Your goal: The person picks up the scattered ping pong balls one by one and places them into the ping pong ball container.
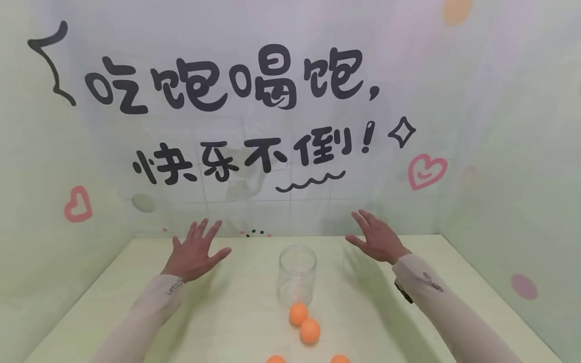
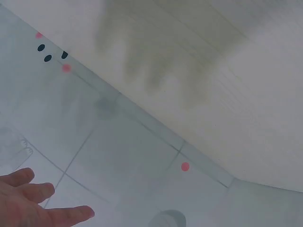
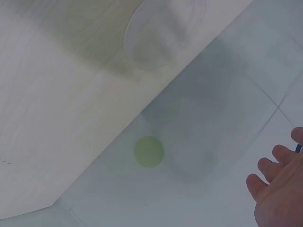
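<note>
Both hands are raised over the table, holding nothing. In the head view my left hand (image 1: pixel 192 253) is at the left with its fingers spread; its fingertips show at the lower left of the left wrist view. To the right, my right hand (image 1: pixel 378 237) has straight fingers, and part of it appears at the right edge of the right wrist view. Between the hands stands a clear, see-through jar (image 1: pixel 297 275), upright. In front of it lie an orange ball (image 1: pixel 298 314) and a second orange ball (image 1: pixel 310 331), close together.
Two more orange balls, one left (image 1: pixel 276 359) and one right (image 1: pixel 340 359), are cut off by the head view's bottom edge. The pale wooden table (image 1: pixel 236 312) meets a printed back wall (image 1: pixel 290 212), with side walls left and right.
</note>
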A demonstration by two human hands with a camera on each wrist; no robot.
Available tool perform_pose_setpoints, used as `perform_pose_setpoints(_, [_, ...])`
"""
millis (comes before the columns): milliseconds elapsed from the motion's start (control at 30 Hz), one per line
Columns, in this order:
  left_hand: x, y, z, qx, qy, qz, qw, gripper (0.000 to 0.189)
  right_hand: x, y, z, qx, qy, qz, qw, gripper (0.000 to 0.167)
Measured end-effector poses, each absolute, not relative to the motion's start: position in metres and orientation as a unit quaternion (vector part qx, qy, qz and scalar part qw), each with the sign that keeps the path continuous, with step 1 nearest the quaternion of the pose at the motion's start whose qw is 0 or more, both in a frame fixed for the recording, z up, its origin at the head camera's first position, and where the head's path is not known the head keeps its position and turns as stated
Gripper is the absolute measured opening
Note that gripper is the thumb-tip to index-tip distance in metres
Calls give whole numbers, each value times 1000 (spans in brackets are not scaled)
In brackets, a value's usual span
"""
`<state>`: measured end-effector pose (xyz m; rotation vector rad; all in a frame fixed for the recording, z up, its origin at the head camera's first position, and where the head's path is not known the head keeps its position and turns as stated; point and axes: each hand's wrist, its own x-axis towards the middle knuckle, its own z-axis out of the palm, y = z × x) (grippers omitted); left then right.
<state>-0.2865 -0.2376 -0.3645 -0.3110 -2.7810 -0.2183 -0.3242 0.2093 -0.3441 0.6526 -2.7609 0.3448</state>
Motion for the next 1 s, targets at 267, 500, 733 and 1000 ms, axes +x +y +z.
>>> perform_pose_setpoints(267, [-276,-228,-360,-129,-974,-97,161,76,-319,212,-345,232,-954,121,145,69])
perform_pose_setpoints(500, [-269,-211,-364,-166,-965,-131,155,76,-311,206,-346,239,-951,142,134,69])
perform_pose_setpoints(733, [-266,-191,-377,-214,-945,-216,122,74,-297,203,-358,245,-950,154,115,68])
perform_pose_setpoints(1000, [-268,-173,-385,-191,-913,-359,33,73,-283,200,-368,251,-951,155,93,67])
